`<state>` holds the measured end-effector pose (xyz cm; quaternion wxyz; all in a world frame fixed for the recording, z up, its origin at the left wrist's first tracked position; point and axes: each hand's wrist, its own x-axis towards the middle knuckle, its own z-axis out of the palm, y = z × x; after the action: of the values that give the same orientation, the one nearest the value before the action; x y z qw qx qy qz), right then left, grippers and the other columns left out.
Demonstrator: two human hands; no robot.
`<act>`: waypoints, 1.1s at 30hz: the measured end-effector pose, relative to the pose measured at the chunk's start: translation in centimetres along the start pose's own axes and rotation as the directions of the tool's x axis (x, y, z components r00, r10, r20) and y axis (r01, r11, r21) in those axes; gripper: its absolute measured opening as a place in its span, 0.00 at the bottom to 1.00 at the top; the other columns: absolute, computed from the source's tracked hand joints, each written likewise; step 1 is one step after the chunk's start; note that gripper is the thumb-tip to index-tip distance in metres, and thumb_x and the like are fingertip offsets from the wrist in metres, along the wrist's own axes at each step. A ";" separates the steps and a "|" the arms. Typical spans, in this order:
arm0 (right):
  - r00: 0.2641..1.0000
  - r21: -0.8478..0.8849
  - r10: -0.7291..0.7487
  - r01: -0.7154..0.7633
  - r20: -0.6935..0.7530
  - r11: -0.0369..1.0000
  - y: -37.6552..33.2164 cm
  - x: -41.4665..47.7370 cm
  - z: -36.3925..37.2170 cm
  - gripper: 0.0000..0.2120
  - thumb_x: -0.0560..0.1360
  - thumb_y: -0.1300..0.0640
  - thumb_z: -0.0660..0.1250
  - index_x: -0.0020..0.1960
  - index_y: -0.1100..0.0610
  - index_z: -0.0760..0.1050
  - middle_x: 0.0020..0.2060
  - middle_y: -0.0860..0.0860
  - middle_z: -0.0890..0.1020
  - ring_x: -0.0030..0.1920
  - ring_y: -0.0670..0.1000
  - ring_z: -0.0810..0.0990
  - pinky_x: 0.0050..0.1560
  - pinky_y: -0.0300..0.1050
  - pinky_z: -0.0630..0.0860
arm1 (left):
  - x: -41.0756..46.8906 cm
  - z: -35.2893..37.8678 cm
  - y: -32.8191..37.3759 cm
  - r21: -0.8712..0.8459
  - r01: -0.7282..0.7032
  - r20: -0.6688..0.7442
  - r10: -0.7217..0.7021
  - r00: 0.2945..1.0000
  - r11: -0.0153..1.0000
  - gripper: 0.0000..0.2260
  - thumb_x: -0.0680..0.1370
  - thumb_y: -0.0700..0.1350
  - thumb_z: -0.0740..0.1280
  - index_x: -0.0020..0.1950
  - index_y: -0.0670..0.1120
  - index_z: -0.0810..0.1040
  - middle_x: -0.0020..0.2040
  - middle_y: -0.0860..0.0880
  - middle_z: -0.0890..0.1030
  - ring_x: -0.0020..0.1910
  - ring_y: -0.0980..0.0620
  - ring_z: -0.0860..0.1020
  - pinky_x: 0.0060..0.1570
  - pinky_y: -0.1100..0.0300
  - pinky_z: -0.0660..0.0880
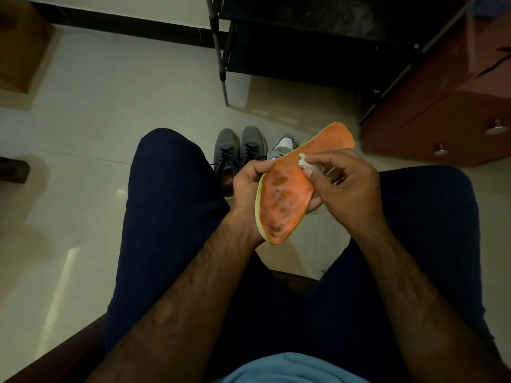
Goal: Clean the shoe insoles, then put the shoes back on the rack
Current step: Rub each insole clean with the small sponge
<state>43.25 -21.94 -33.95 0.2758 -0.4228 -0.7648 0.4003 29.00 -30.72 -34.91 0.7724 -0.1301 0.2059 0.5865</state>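
Observation:
My left hand [247, 186] grips an orange insole [287, 194] with a pale green rim, held above my lap; dark stains mark its lower half. My right hand [348, 186] pinches a small white wipe [304, 163] against the insole's middle. On the floor beyond my knees stand two grey lace-up shoes [237, 153] side by side, and a grey-and-white shoe [282, 149] partly hidden behind the insole. The black shoe rack [304, 45] stands at the top of the view, with its shelves dark.
A reddish-brown wooden cabinet [448, 111] with round knobs stands to the right of the rack. A cardboard box [25, 48] sits at the far left. Pale tiled floor [110, 106] stretches to the left. My legs in dark trousers fill the foreground.

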 end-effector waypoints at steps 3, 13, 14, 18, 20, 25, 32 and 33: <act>0.999 -0.018 0.038 -0.038 -0.009 0.999 0.0 0.1 -0.1 0.18 0.75 0.59 0.76 0.60 0.41 0.80 0.47 0.41 0.81 0.32 0.48 0.76 0.36 0.42 0.78 | -0.1 0.3 -0.1 0.016 0.022 -0.019 -0.022 1.000 1.000 0.31 0.79 0.52 0.61 0.80 0.40 0.64 0.77 0.35 0.68 0.77 0.34 0.65 0.77 0.33 0.55; 1.000 -0.075 -0.020 0.022 0.017 0.997 -0.7 -0.2 0.1 0.07 0.78 0.56 0.74 0.56 0.53 0.86 0.48 0.45 0.85 0.45 0.42 0.81 0.45 0.32 0.72 | -1.3 0.9 -0.5 0.129 0.031 -0.072 -0.022 0.997 0.991 0.25 0.82 0.59 0.58 0.70 0.44 0.75 0.62 0.39 0.80 0.55 0.41 0.81 0.47 0.46 0.78; 0.999 -0.079 -0.037 0.038 0.025 0.996 -0.7 -0.2 0.1 0.07 0.78 0.55 0.74 0.56 0.53 0.86 0.49 0.45 0.85 0.47 0.43 0.82 0.46 0.34 0.74 | -1.2 0.8 -0.5 0.141 0.028 -0.081 -0.017 0.997 0.990 0.25 0.82 0.60 0.57 0.71 0.44 0.74 0.61 0.39 0.80 0.53 0.42 0.80 0.44 0.48 0.78; 0.993 -0.146 0.022 -0.039 -0.113 0.989 0.0 0.9 -0.7 0.07 0.78 0.55 0.74 0.55 0.52 0.86 0.50 0.45 0.85 0.51 0.43 0.82 0.54 0.45 0.79 | -0.8 0.5 -0.8 0.154 0.037 -0.098 -0.022 0.995 0.987 0.27 0.81 0.61 0.59 0.72 0.43 0.73 0.62 0.39 0.77 0.52 0.40 0.79 0.41 0.47 0.78; 0.997 -0.152 0.006 -0.018 -0.078 0.988 -0.4 0.7 -0.3 0.07 0.78 0.57 0.74 0.55 0.53 0.86 0.51 0.46 0.85 0.52 0.44 0.83 0.55 0.48 0.80 | -0.6 0.2 -0.8 0.163 0.041 -0.081 -0.028 0.996 0.986 0.27 0.81 0.60 0.59 0.73 0.44 0.72 0.64 0.40 0.76 0.53 0.40 0.78 0.43 0.45 0.78; 0.993 -0.127 -0.092 0.100 0.068 0.987 -1.1 0.1 0.0 0.07 0.78 0.61 0.72 0.54 0.52 0.87 0.51 0.46 0.85 0.53 0.45 0.83 0.57 0.46 0.79 | -0.5 0.4 -1.0 0.184 0.053 -0.051 -0.044 0.998 0.982 0.25 0.82 0.59 0.56 0.70 0.45 0.74 0.61 0.41 0.79 0.51 0.41 0.80 0.44 0.45 0.78; 0.980 -0.173 -0.159 0.178 0.119 0.969 -1.5 -0.5 0.8 0.09 0.78 0.63 0.71 0.54 0.55 0.86 0.52 0.48 0.84 0.53 0.48 0.83 0.56 0.50 0.79 | -0.4 0.5 -1.1 0.156 0.065 -0.051 -0.057 0.997 0.986 0.23 0.82 0.58 0.54 0.66 0.44 0.76 0.57 0.41 0.81 0.50 0.41 0.81 0.44 0.48 0.78; 0.976 -0.165 -0.170 0.191 0.133 0.968 -1.5 -0.5 0.8 0.09 0.78 0.63 0.71 0.55 0.54 0.86 0.52 0.48 0.84 0.54 0.48 0.83 0.56 0.50 0.80 | -0.4 0.5 -1.0 0.159 0.066 -0.050 -0.059 0.997 0.985 0.23 0.82 0.58 0.53 0.65 0.44 0.77 0.56 0.41 0.81 0.49 0.42 0.81 0.44 0.48 0.77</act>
<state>42.26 -23.15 -33.12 0.2271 -0.3498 -0.8475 0.3284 30.00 -31.08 -34.35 0.7935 -0.0870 0.2658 0.5404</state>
